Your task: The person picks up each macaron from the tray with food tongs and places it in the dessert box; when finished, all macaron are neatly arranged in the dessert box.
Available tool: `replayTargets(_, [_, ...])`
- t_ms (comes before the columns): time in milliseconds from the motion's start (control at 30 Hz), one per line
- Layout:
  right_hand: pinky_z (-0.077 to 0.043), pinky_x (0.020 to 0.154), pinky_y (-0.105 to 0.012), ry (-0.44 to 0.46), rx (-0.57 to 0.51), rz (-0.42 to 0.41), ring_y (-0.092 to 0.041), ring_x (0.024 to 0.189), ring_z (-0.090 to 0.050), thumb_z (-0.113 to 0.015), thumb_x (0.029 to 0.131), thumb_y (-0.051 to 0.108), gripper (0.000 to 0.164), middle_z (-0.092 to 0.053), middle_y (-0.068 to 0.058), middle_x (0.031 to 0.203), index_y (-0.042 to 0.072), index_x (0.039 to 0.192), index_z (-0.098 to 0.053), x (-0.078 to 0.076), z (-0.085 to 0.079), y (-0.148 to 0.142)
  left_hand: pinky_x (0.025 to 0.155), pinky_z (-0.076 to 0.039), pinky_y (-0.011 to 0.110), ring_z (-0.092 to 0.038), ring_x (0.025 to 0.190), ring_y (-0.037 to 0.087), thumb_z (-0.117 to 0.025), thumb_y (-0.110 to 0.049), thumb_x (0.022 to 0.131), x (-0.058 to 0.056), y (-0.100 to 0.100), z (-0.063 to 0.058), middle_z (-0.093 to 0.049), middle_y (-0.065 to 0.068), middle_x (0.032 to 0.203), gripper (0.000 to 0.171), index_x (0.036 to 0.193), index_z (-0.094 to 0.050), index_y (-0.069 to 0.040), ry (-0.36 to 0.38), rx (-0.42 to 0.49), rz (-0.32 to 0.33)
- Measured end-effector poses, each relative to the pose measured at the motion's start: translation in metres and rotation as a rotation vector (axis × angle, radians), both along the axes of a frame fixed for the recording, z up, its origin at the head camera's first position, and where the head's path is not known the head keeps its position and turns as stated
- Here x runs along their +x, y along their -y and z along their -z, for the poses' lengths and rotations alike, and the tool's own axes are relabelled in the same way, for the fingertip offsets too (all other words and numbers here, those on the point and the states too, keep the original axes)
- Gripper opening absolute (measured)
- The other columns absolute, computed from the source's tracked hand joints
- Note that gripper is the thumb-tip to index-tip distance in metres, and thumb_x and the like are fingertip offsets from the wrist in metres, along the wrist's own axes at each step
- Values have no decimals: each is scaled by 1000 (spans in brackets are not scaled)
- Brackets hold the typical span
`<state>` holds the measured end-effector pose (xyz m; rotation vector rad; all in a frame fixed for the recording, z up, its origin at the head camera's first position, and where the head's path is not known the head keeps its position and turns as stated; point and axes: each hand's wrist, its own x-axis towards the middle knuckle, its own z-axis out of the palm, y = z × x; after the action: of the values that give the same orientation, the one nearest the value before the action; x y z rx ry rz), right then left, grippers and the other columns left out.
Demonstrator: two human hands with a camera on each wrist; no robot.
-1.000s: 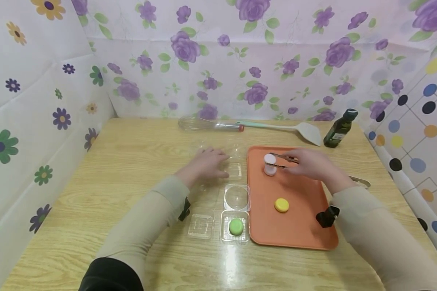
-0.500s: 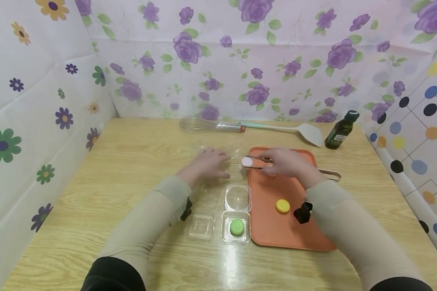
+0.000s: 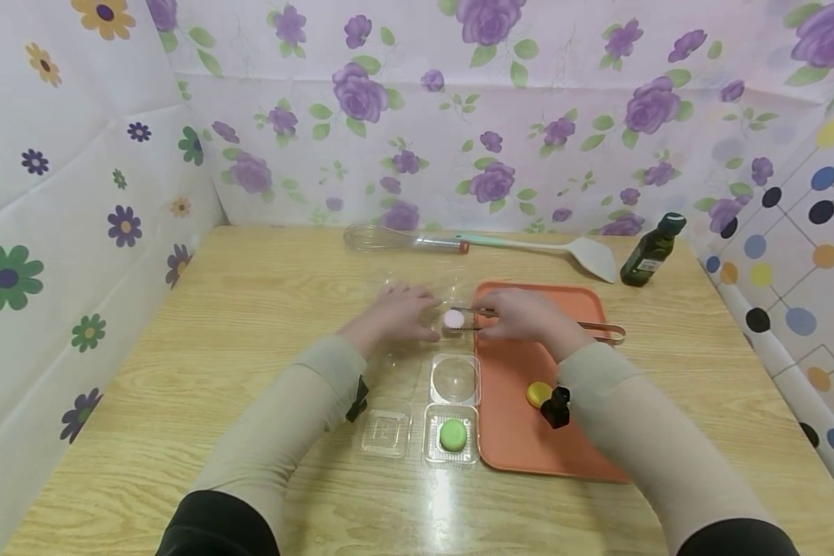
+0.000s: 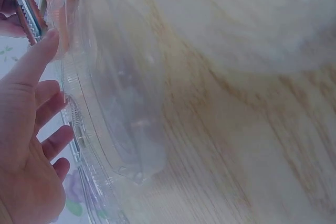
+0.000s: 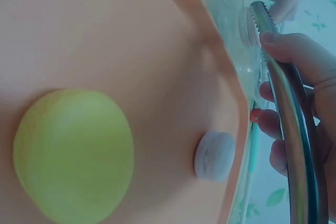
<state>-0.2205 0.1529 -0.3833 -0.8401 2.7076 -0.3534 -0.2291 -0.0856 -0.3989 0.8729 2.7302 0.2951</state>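
Note:
My right hand (image 3: 521, 315) grips metal tongs (image 5: 294, 124) over the tray's left edge. Pinched at their toothed tips is a pale pink macaron (image 3: 454, 319), held over a clear plastic box beside my left hand (image 3: 398, 313). That left hand lies at the clear plastic packaging (image 4: 118, 114), its fingers loosely bent along the edge. On the orange tray (image 3: 521, 452) are a yellow macaron (image 5: 73, 156), partly covered by the right wrist camera in the head view, and another pale macaron (image 5: 215, 156). A green macaron (image 3: 453, 435) sits in a nearer clear box.
An open clear lid (image 3: 387, 432) lies left of the green macaron's box. Behind the packaging are a whisk (image 3: 406, 239) and a pale spatula (image 3: 591, 256). A dark green bottle (image 3: 649, 251) stands at the back right, near the patterned cloth wall.
My right hand has moved left with the tongs, carrying the pale pink macaron from the tray to above the clear box. The left hand has stayed in place.

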Motion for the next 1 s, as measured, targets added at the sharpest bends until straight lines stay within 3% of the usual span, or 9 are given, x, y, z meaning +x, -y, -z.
replayTargets(333, [-47,85,-41,-54,48,-20,-20,100,-57,-68,79,31,47,-62,-2,114,15,123,-61,-1,3,11,108,-14,53,-31,130,29,-64,-47,84,-1,-1,1,-37,6,146,70,143,-39,-17,-1,-16,2])
replayTargets(667, [-47,76,-39,-29,113,11,-17,91,-56,-67,80,31,43,-64,-1,107,17,121,-62,-3,4,16,110,-9,54,-25,134,30,-62,-45,86,0,0,3,-33,5,149,68,143,-38,-17,-5,1,4])
replayTargets(1000, [-47,82,-43,-26,128,28,-20,101,-56,-69,80,34,48,-63,-3,115,17,124,-60,2,-2,16,111,-6,55,-22,136,35,-62,-43,87,2,-1,0,-31,7,149,67,143,-38,-15,-1,0,12])
